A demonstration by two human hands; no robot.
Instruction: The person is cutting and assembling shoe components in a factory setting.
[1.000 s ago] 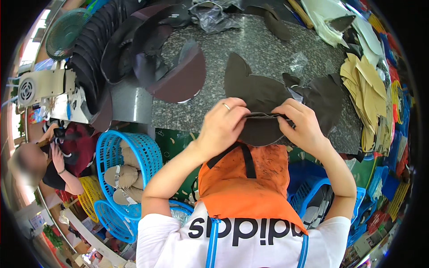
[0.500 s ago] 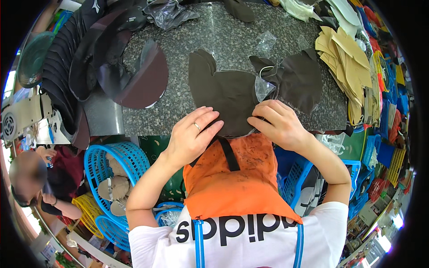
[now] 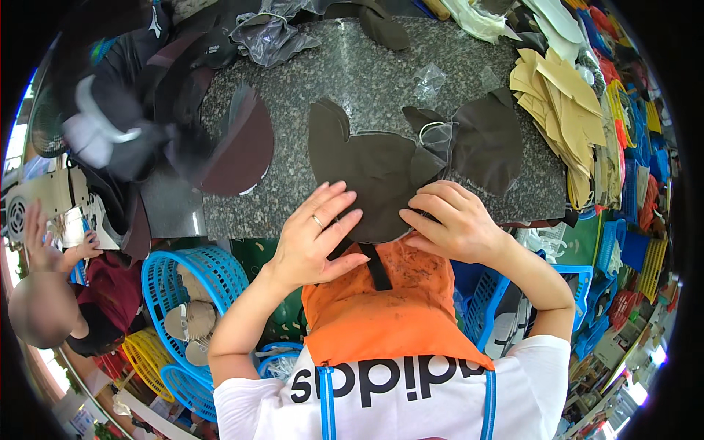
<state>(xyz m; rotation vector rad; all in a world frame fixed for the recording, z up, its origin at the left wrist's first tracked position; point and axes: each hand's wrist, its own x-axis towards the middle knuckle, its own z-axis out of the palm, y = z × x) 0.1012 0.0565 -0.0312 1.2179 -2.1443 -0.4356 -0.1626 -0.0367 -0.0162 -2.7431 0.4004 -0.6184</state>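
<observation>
Panel, head view: the dark piece (image 3: 370,176) lies between the two hands, its lower part at the near edge of the speckled table (image 3: 293,121), against the orange apron (image 3: 396,326).
Colour and surface: deep brown-grey, matte, with soft creases across the middle.
Outline: a tall rounded lobe stands at its upper left, several edges showing there as if in layers; then a notch, then a straighter top edge with a thin pale line; the lower end is rounded.
Left hand: the left hand (image 3: 312,235), wearing a ring (image 3: 317,221), is wide and loose, fingertips over the panel's left margin, thumb spread below.
Right hand: the right hand (image 3: 458,224) has bent fingers at the lower right margin; whether it pinches the cloth, I cannot tell.
Beyond the right hand: another dark piece (image 3: 488,147), with clear plastic (image 3: 438,139) beside it.
Farther right of the grip: overlapping tan pieces (image 3: 561,103).
Left of the grip: a maroon curved piece (image 3: 238,150), well apart from the panel.
Below the left hand, farther left: a blue basket (image 3: 220,271).
</observation>
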